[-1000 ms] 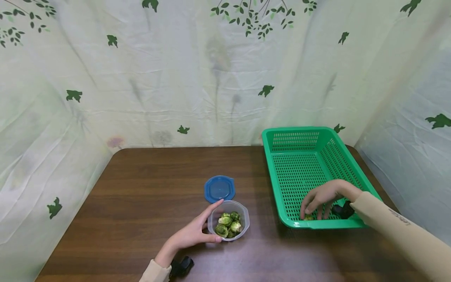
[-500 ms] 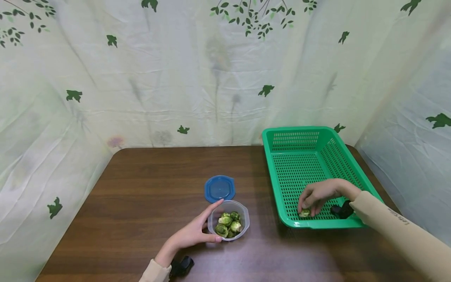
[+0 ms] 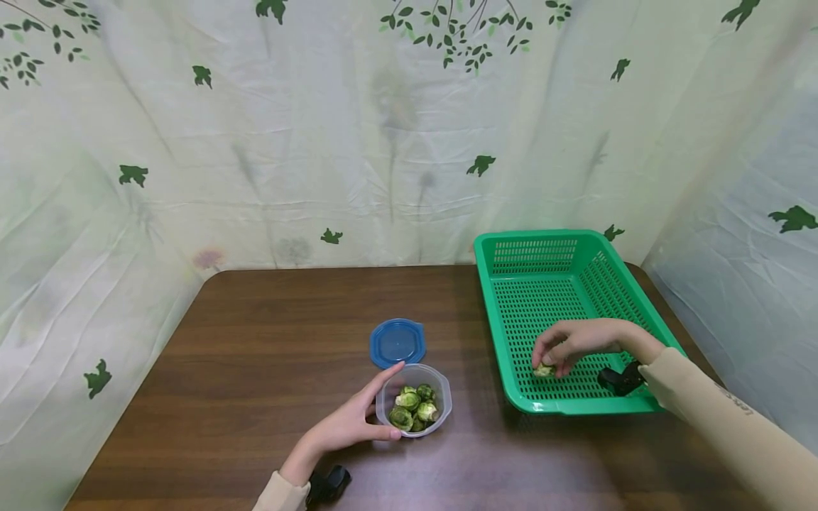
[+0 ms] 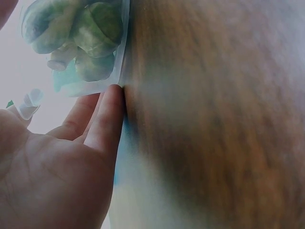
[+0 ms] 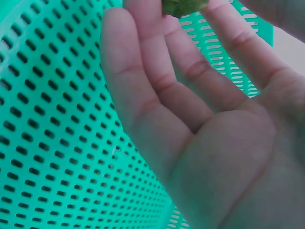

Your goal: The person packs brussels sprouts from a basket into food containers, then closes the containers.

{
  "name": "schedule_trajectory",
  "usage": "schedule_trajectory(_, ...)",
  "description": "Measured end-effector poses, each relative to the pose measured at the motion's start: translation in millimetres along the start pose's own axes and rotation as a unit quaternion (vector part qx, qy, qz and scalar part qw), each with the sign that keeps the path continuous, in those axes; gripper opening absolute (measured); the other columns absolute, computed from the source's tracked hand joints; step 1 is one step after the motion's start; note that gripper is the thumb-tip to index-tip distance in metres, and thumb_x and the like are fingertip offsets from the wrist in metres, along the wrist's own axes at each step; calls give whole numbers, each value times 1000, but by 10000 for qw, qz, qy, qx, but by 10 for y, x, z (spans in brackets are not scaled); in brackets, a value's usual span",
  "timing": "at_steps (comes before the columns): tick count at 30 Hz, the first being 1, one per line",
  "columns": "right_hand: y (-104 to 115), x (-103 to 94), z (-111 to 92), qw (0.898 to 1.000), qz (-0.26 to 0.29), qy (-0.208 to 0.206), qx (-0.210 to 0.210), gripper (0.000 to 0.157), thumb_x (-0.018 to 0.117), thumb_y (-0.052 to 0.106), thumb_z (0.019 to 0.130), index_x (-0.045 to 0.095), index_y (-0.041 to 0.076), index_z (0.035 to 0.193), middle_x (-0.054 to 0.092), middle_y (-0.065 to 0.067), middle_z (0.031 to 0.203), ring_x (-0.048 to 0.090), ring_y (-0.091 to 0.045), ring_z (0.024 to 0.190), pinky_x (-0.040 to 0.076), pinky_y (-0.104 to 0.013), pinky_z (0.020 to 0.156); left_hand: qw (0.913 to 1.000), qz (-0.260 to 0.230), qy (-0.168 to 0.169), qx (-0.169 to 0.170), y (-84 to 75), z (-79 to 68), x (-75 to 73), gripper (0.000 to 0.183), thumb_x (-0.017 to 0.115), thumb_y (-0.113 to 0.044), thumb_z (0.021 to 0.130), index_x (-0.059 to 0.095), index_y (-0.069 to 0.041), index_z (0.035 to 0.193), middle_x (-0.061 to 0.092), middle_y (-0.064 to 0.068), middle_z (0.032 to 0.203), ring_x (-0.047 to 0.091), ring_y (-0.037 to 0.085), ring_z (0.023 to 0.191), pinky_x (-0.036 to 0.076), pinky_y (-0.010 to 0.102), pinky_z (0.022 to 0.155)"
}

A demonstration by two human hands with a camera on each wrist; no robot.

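My right hand (image 3: 569,344) pinches a Brussels sprout (image 3: 543,370) between thumb and fingers, over the near part of a green plastic basket (image 3: 492,333). In the right wrist view, the sprout (image 5: 183,6) shows at the fingertips, cut off by the top edge. My left hand (image 3: 358,411) spans a small clear plastic container (image 3: 445,411) from its left side, index finger at the far rim and thumb at the near rim. Several Brussels sprouts (image 3: 415,406) lie in it. The left wrist view has the fingertips (image 4: 112,95) against the container's wall.
A blue lid (image 3: 397,343) lies on the brown wooden table (image 3: 275,333) just behind the container. The basket's perforated wall (image 5: 57,119) rises close beside the right hand. A pale leaf-printed cloth (image 3: 358,142) hangs behind the table and at its sides.
My right hand has lifted from the basket's near corner and shifted slightly left and away, carrying the sprout up from the basket floor. The left hand and container stay put.
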State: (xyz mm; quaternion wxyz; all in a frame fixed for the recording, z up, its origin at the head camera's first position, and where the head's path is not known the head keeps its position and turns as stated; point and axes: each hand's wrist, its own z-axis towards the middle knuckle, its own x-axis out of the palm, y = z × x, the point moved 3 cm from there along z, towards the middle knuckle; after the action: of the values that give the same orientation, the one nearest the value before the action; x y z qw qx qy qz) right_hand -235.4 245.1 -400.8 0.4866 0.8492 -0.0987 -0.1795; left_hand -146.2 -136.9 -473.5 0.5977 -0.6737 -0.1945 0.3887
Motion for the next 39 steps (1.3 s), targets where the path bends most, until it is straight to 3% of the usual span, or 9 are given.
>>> schedule_trajectory(13,154,41,-5,9976,-128,-337,-590,16,54,6,96,61,-4,106,59,-26,99,62,-30,81,53,-50,77,9999,113,-17,1,33,-10,0,95,77,-21,83,14,-15,154,28,16,150,34,29,133,38,38,102)
schedule_trajectory(18,222,44,-16,9964,-141,-417,-718,16,54,8,96,60,-2,107,59,-23,100,63,-31,83,53,-49,77,10000,81,-34,-29,40,-7,-1,96,78,-21,82,14,-16,154,29,14,150,34,26,134,37,34,102)
schedule_trajectory(22,289,51,-17,9951,-146,-432,-879,16,53,9,97,59,-1,109,59,-21,100,63,-28,83,54,-46,76,10000,91,-32,5,40,-6,1,97,78,-20,82,13,-16,154,30,15,149,35,27,134,37,36,102)
schedule_trajectory(29,433,86,6,9907,-127,-451,-1280,15,51,6,98,59,-2,108,55,-32,102,63,-30,82,53,-46,76,9999,142,-14,61,34,-6,0,95,76,-19,84,13,-16,154,30,18,149,35,31,133,37,41,102)
schedule_trajectory(39,694,206,135,9850,-169,-613,-1604,14,52,6,98,58,-1,108,58,-24,97,63,-33,81,54,-47,76,9999,99,-10,8,21,-2,4,94,76,-19,83,14,-15,154,29,18,150,33,31,134,37,40,102)
